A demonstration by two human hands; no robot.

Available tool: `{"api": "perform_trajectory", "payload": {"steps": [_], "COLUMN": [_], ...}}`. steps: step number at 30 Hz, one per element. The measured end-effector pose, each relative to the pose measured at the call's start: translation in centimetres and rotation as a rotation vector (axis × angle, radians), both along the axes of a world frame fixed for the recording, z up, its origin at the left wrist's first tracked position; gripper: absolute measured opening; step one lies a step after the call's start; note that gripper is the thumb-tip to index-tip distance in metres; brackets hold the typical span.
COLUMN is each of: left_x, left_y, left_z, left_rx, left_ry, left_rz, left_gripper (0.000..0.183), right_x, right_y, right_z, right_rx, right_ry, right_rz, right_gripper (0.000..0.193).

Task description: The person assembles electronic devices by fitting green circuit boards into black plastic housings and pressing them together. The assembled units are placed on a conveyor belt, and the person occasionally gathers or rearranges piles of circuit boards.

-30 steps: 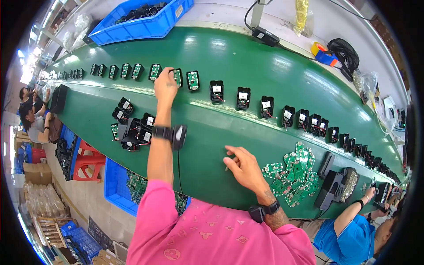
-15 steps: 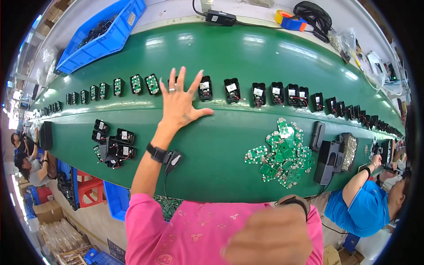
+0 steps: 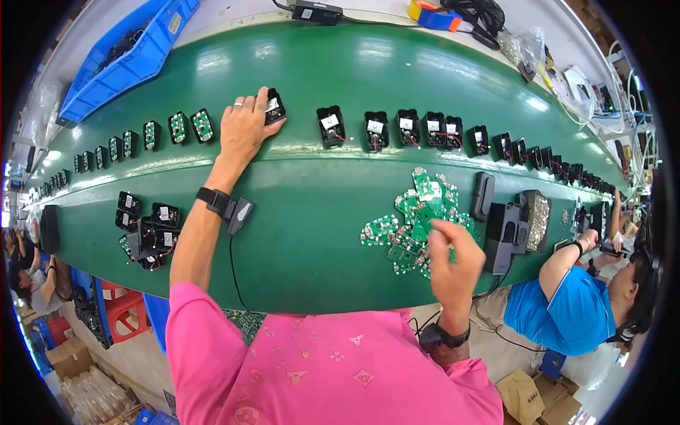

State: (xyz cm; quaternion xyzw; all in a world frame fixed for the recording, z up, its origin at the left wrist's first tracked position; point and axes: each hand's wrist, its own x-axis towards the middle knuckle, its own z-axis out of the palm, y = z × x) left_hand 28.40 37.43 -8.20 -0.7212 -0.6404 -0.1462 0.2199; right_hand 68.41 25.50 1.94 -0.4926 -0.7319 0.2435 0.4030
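My left hand (image 3: pixel 244 127) reaches across the green bench and closes around an open black plastic housing (image 3: pixel 275 106), thumb at its near side. A white label or part shows inside this housing; my fingers cover the rest. Over the pile of green circuit boards (image 3: pixel 425 195), my right hand (image 3: pixel 455 265) hovers with fingers loosely curled and the thumb slightly apart. No object is visible in it. To the right of my left hand, a housing with a white part and thin wires (image 3: pixel 331 127) stands in the row. Leftward, housings hold green boards (image 3: pixel 202 125).
A cluster of black housings (image 3: pixel 164 216) lies left of my left forearm. Right of the boards are a black device (image 3: pixel 503 230) and a tray of small metal parts (image 3: pixel 536 223). A blue bin (image 3: pixel 152 49) stands far left. A co-worker in blue (image 3: pixel 567 308) sits at right.
My left hand has gone from spread flat to gripping a housing, which has shifted slightly left and away. My right hand has risen from near my body to the circuit boards. The view has shifted.
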Motion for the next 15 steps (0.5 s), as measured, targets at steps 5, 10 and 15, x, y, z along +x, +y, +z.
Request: {"api": "perform_trajectory", "payload": {"steps": [5,10,15], "left_x": [2.9,-1.0,0.6], "left_y": [-6.4,-17.2,-18.6], "left_z": [3.8,3.8,4.4], "left_rx": [-0.078,-0.292,-0.247], "left_ry": [-0.363,-0.225,0.081], "left_rz": [0.139,0.537,0.535], "left_gripper": [0.074,0.079,0.104], "right_x": [-1.0,-1.9,-2.2], "right_y": [2.4,4.4,5.7], "right_z": [-2.7,-3.7,-4.1], "right_rx": [0.003,-0.063,-0.128], "right_ry": [-0.571,-0.664,-0.611], "right_rz": [0.305,0.505,0.560], "right_gripper": [0.039,0.043,0.027]}}
